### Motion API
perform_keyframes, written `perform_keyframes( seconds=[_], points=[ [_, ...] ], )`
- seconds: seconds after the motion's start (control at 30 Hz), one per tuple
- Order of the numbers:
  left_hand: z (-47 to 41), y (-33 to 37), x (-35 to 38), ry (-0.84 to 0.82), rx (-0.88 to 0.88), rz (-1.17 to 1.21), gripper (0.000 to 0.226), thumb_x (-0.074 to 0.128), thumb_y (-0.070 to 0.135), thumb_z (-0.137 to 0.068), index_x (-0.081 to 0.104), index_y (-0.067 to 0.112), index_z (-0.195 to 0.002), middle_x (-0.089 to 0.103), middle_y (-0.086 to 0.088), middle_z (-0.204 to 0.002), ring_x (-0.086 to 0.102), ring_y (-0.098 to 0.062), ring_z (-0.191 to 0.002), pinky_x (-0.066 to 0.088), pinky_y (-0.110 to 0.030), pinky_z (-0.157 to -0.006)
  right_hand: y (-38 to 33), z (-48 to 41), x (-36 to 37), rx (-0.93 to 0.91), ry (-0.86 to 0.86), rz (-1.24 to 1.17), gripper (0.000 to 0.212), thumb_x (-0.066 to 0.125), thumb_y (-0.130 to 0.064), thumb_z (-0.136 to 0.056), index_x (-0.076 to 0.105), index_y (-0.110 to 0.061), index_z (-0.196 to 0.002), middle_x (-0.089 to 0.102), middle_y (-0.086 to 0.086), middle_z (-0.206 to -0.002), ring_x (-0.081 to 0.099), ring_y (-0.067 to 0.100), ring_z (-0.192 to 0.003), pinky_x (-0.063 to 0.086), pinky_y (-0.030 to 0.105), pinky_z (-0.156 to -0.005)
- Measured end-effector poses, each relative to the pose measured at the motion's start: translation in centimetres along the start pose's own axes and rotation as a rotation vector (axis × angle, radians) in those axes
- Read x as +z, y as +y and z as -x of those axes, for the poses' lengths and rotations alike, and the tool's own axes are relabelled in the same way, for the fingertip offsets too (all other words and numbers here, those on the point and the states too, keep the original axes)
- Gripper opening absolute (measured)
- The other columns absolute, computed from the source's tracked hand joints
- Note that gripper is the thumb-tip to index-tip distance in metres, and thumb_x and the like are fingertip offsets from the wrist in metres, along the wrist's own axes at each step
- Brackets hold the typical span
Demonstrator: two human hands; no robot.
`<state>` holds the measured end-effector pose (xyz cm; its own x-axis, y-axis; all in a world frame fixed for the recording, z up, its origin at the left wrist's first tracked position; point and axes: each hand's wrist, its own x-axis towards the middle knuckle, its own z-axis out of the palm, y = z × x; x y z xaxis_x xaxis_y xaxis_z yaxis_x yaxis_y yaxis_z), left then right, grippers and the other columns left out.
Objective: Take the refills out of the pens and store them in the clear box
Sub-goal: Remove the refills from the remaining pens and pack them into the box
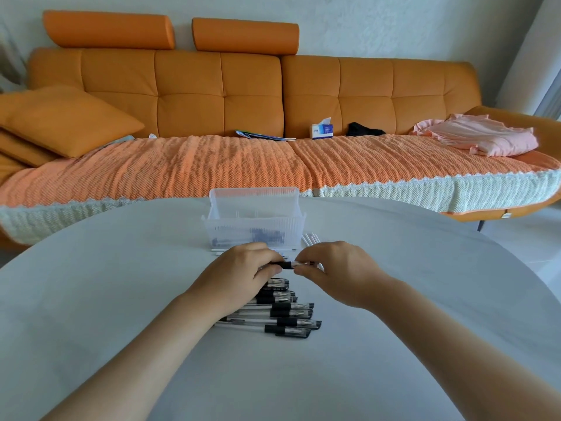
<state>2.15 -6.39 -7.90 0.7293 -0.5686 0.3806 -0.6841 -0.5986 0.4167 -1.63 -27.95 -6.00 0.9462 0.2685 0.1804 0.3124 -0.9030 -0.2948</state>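
Item: black-gripped clear plastic pen point(288, 264), held just above white round table point(121, 299), long axis L–R across our view. We have left hand point(239, 275) curled round its black end and right hand point(334, 268) pinching the clear barrel end w/ fingertips, so we judge any pull-apart runs along that axis. Dest.: ribbed clear plastic box point(255, 229), straight ahead just beyond both hands, long side approx. parallel to pen, left hand nearer its middle; stock: row of black-and-clear pens point(288, 314) on table below left hand, near side.
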Motion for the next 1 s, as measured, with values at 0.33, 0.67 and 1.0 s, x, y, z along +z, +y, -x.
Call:
perform_keyframes(
  seconds=[0.33, 0.67, 1.0],
  points=[
    [0.4, 0.2, -0.6, 0.046, 0.112, 0.032, 0.015, 0.072, 0.019, -0.086, 0.075, 0.026, -0.099, 0.061, 0.01, -0.08, 0.058, -0.007, -0.074, 0.049, -0.031, -0.065, -1.3, 0.2, 1.2, 0.118, -0.109, -0.371, 0.028, 0.053, -0.03, -0.098, 0.064, -0.022, -0.074, 0.047, -0.009, -0.055, 0.039, 0.007, -0.052, 0.034, 0.025, -0.053],
    [-0.3, -0.9, -2.8, 0.235, 0.102, -0.158, 0.027, 0.078, 0.029, -0.079, 0.063, 0.021, -0.099, 0.067, 0.011, -0.09, 0.062, -0.009, -0.083, 0.047, -0.024, -0.067, -3.0, -1.3, 1.3, -0.031, 0.098, -0.168, 0.022, 0.046, -0.019, -0.102, 0.064, -0.023, -0.115, 0.061, -0.008, -0.094, 0.056, 0.012, -0.084, 0.047, 0.031, -0.077],
    [-0.5, -5.7, -4.4, 0.187, -0.123, -0.29, 0.059, 0.058, 0.035, -0.093, 0.034, 0.022, -0.146, 0.037, 0.004, -0.147, 0.03, -0.018, -0.136, 0.027, -0.034, -0.11, -1.8, -9.8, -1.3, 0.132, 0.261, 0.091, 0.031, 0.042, -0.017, -0.103, 0.066, -0.024, -0.121, 0.055, -0.006, -0.099, 0.05, 0.016, -0.077, 0.032, 0.027, -0.056]
  ],
)
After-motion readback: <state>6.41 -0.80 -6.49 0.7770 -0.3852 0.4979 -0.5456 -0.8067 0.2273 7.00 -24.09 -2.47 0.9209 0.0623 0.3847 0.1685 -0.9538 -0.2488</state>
